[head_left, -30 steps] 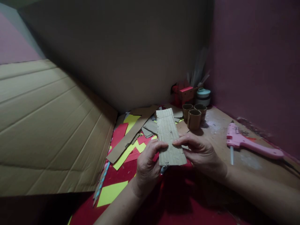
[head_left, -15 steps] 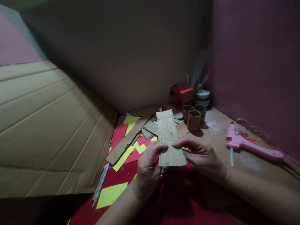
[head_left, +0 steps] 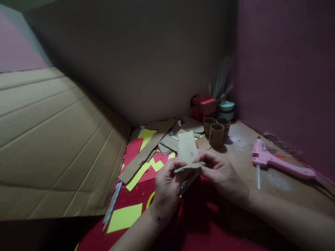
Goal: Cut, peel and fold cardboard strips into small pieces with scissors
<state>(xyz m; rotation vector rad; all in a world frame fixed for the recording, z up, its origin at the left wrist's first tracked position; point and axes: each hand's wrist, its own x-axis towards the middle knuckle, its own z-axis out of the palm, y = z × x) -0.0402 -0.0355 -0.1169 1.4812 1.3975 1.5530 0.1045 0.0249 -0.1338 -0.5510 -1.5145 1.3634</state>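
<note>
A pale corrugated cardboard strip (head_left: pixel 187 144) is held up in front of me, its near end folded into a short flap. My left hand (head_left: pixel 169 183) pinches its left edge at the bend. On the opposite edge, the thumb and fingers of my right hand (head_left: pixel 221 174) are closed on the same strip. A metal blade (head_left: pixel 190 183) shows beneath the cardboard, and a yellow loop (head_left: pixel 150 199) peeks out behind my left wrist. They look like parts of a pair of scissors; whether my left hand grips it I cannot tell.
Cardboard strips (head_left: pixel 149 151) and yellow and red paper scraps lie beyond my hands. Three cardboard tubes (head_left: pixel 216 135) stand at the back right. A pink glue gun (head_left: pixel 282 162) lies by the right wall. A large cardboard sheet (head_left: pixel 57 146) leans at left, beside pencils (head_left: pixel 113 202).
The strip was nearly flat; its near end is now folded up. Its far end sits lower. The yellow loop and more of the metal blade have come into view.
</note>
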